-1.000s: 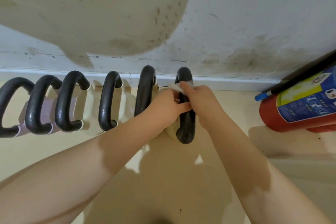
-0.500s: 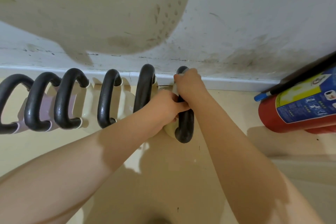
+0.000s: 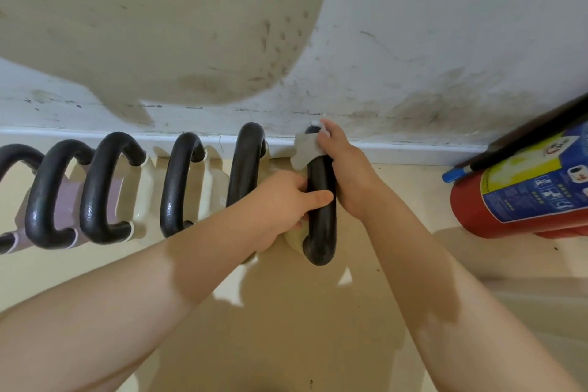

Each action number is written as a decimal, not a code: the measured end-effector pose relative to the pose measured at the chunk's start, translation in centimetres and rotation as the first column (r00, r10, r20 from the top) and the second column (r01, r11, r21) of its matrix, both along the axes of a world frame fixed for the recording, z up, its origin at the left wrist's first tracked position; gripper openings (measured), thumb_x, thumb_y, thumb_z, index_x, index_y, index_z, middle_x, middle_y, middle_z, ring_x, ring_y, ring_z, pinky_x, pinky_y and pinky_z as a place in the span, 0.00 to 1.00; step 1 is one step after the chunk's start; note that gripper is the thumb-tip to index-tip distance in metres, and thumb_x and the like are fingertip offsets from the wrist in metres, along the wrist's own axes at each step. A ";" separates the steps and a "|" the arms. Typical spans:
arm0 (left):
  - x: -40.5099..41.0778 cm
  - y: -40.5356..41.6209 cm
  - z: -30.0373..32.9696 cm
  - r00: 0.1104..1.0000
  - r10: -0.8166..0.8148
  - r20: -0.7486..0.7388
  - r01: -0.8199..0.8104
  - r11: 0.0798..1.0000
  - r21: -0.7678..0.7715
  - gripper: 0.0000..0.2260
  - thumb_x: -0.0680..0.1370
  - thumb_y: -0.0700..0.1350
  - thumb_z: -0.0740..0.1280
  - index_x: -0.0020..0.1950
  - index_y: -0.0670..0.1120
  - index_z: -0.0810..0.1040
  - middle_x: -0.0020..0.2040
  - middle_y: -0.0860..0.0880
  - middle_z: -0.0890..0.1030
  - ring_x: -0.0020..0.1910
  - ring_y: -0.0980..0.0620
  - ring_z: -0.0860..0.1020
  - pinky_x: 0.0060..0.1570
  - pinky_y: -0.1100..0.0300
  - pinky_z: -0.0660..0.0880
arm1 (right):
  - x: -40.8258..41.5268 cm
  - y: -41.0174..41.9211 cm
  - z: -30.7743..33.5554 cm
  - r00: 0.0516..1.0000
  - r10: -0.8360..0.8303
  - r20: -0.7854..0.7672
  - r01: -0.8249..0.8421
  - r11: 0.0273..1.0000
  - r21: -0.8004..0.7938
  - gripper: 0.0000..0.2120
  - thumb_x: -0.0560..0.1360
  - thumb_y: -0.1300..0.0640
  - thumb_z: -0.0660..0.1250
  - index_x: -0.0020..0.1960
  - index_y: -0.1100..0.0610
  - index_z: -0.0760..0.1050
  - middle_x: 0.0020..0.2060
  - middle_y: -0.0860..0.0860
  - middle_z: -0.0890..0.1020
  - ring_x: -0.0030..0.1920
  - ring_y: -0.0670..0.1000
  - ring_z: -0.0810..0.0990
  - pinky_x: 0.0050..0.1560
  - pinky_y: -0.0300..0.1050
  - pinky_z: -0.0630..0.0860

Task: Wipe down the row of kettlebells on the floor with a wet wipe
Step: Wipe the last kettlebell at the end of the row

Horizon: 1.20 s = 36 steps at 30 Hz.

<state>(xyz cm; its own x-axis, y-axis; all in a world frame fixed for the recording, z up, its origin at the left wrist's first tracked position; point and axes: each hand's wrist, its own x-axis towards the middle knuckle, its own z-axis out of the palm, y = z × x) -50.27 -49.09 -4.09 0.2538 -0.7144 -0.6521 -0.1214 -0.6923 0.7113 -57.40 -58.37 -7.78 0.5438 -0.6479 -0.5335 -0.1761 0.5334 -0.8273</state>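
Several kettlebells with black handles stand in a row along the wall's foot. The rightmost kettlebell [image 3: 321, 226] has a cream body, mostly hidden by my arms. My left hand [image 3: 283, 200] grips the middle of its handle from the left, thumb laid across the bar. My right hand [image 3: 345, 169] presses a crumpled white wet wipe [image 3: 304, 151] around the far top of the same handle, close to the baseboard. The neighbouring kettlebell [image 3: 246, 162] stands just left, and lilac-bodied ones [image 3: 63, 197] lie further left.
A red fire extinguisher [image 3: 521, 197] with a blue and yellow label lies on the floor at the right. A stained white wall [image 3: 413, 41] and baseboard run behind the row. Beige floor [image 3: 286, 328] spreads towards me.
My right hand has slid the wipe along the handle away from me, from its middle up to its far top. My left hand keeps its grip on the handle.
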 end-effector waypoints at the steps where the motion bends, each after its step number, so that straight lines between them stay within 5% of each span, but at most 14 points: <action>1: 0.0 0.0 0.1 1.000 -0.001 -0.003 0.001 1.000 0.006 0.06 0.76 0.49 0.66 0.43 0.47 0.77 0.36 0.49 0.78 0.36 0.52 0.75 0.40 0.59 0.74 | -0.1 0.0 -0.2 1.000 0.005 0.011 -0.005 1.000 -0.031 0.18 0.81 0.52 0.53 0.71 0.48 0.62 0.55 0.48 0.75 0.48 0.46 0.77 0.51 0.41 0.75; 6: -0.2 0.3 0.3 1.000 -0.014 0.011 0.014 1.000 -0.005 0.10 0.76 0.50 0.65 0.49 0.44 0.79 0.49 0.39 0.82 0.42 0.48 0.77 0.50 0.51 0.77 | -0.3 0.5 -1.0 0.997 -0.071 0.002 0.071 0.997 -0.007 0.14 0.81 0.48 0.55 0.60 0.51 0.74 0.48 0.48 0.80 0.48 0.48 0.79 0.51 0.42 0.76; 8: -0.1 0.1 0.2 1.000 -0.021 0.014 0.021 1.000 -0.012 0.12 0.76 0.50 0.65 0.50 0.42 0.79 0.50 0.37 0.82 0.42 0.47 0.77 0.52 0.49 0.77 | -0.8 0.7 -1.0 0.997 0.069 0.039 -0.061 0.983 -0.170 0.15 0.81 0.53 0.52 0.67 0.44 0.67 0.61 0.45 0.75 0.59 0.47 0.76 0.62 0.43 0.73; 10: -0.1 0.1 0.2 1.000 -0.025 0.009 0.025 1.000 -0.007 0.12 0.75 0.50 0.66 0.51 0.42 0.79 0.50 0.38 0.82 0.44 0.43 0.79 0.53 0.48 0.76 | -1.0 0.2 -0.7 0.978 0.204 -0.042 -0.203 0.886 -0.417 0.17 0.78 0.55 0.52 0.64 0.44 0.67 0.64 0.45 0.72 0.61 0.47 0.73 0.63 0.43 0.70; 12: 0.0 0.2 0.1 1.000 -0.014 -0.012 0.014 1.000 -0.010 0.12 0.75 0.50 0.65 0.52 0.43 0.79 0.49 0.40 0.83 0.49 0.42 0.80 0.53 0.49 0.76 | -0.3 -1.5 -0.4 0.942 0.250 -0.222 -0.334 0.715 -0.614 0.13 0.76 0.56 0.54 0.55 0.52 0.74 0.56 0.48 0.75 0.54 0.46 0.73 0.55 0.37 0.69; 14: -0.1 0.4 0.0 1.000 0.003 -0.023 -0.003 1.000 -0.022 0.10 0.76 0.49 0.65 0.53 0.45 0.78 0.47 0.45 0.83 0.49 0.46 0.80 0.52 0.53 0.76 | 1.1 -3.6 0.4 0.820 0.327 -0.469 -0.572 0.495 -0.655 0.11 0.76 0.59 0.57 0.47 0.62 0.76 0.47 0.56 0.78 0.47 0.52 0.75 0.49 0.42 0.70; 17: -0.3 0.5 -0.1 0.999 0.043 -0.029 -0.044 0.998 -0.045 0.09 0.76 0.48 0.65 0.52 0.45 0.79 0.43 0.48 0.82 0.43 0.51 0.79 0.48 0.56 0.76 | 3.2 -4.5 2.5 0.418 0.410 -0.811 -0.905 0.113 -0.409 0.16 0.75 0.55 0.58 0.39 0.66 0.75 0.36 0.60 0.77 0.40 0.59 0.75 0.48 0.51 0.71; 19: -0.3 0.5 -0.2 0.996 0.078 -0.036 -0.081 0.995 -0.063 0.09 0.75 0.47 0.66 0.51 0.43 0.79 0.41 0.47 0.81 0.40 0.51 0.78 0.46 0.56 0.75 | 4.2 -3.4 3.2 0.125 0.228 -0.965 -0.955 -0.237 -0.180 0.19 0.75 0.50 0.54 0.30 0.58 0.71 0.31 0.52 0.75 0.41 0.54 0.76 0.60 0.49 0.66; 21: -0.4 0.6 -0.4 0.995 0.088 -0.044 -0.091 0.993 -0.069 0.10 0.75 0.46 0.66 0.50 0.42 0.80 0.42 0.45 0.82 0.40 0.50 0.78 0.44 0.55 0.74 | 4.5 -2.9 3.4 0.076 0.148 -0.986 -0.922 -0.366 -0.126 0.20 0.77 0.49 0.52 0.28 0.53 0.68 0.29 0.48 0.74 0.44 0.51 0.76 0.71 0.50 0.54; 23: -0.4 0.6 -0.5 0.996 0.081 -0.032 -0.084 0.994 -0.076 0.10 0.75 0.47 0.66 0.50 0.41 0.80 0.44 0.42 0.82 0.42 0.48 0.78 0.45 0.53 0.74 | 4.3 -3.7 3.1 0.182 0.183 -0.966 -0.914 -0.331 -0.235 0.20 0.76 0.51 0.54 0.26 0.54 0.65 0.26 0.48 0.72 0.36 0.49 0.72 0.72 0.49 0.56; 26: -0.5 0.6 -0.5 0.998 0.070 -0.010 -0.070 0.995 -0.070 0.12 0.75 0.48 0.66 0.51 0.40 0.79 0.46 0.40 0.83 0.46 0.44 0.80 0.48 0.50 0.76 | 3.7 -4.0 2.1 0.380 0.317 -0.869 -0.893 -0.118 -0.433 0.19 0.73 0.54 0.56 0.24 0.57 0.61 0.22 0.51 0.66 0.27 0.49 0.63 0.50 0.49 0.70; 30: -0.7 0.8 -0.2 0.999 0.043 0.013 -0.042 0.996 -0.082 0.12 0.77 0.47 0.64 0.52 0.39 0.79 0.49 0.39 0.82 0.49 0.42 0.80 0.50 0.49 0.76 | 2.2 -2.7 1.7 0.428 0.317 -0.846 -0.831 -0.232 -0.507 0.18 0.70 0.50 0.50 0.26 0.57 0.66 0.24 0.53 0.73 0.36 0.53 0.71 0.56 0.45 0.67; 32: -0.8 0.8 -0.1 0.999 0.041 0.016 -0.039 0.996 -0.083 0.12 0.77 0.48 0.63 0.54 0.42 0.78 0.48 0.42 0.83 0.49 0.45 0.80 0.47 0.53 0.75 | 2.2 -4.0 1.6 0.507 0.380 -0.774 -0.814 -0.084 -0.574 0.17 0.72 0.53 0.55 0.25 0.56 0.62 0.24 0.53 0.70 0.34 0.55 0.71 0.47 0.50 0.71; 36: -0.6 0.9 -0.3 0.998 0.052 0.022 -0.049 0.995 -0.085 0.13 0.77 0.49 0.64 0.54 0.42 0.78 0.49 0.39 0.82 0.46 0.45 0.80 0.46 0.54 0.74 | 2.8 -4.3 0.7 0.655 0.400 -0.641 -0.745 0.200 -0.636 0.14 0.71 0.59 0.59 0.28 0.60 0.62 0.27 0.56 0.66 0.31 0.54 0.65 0.36 0.48 0.65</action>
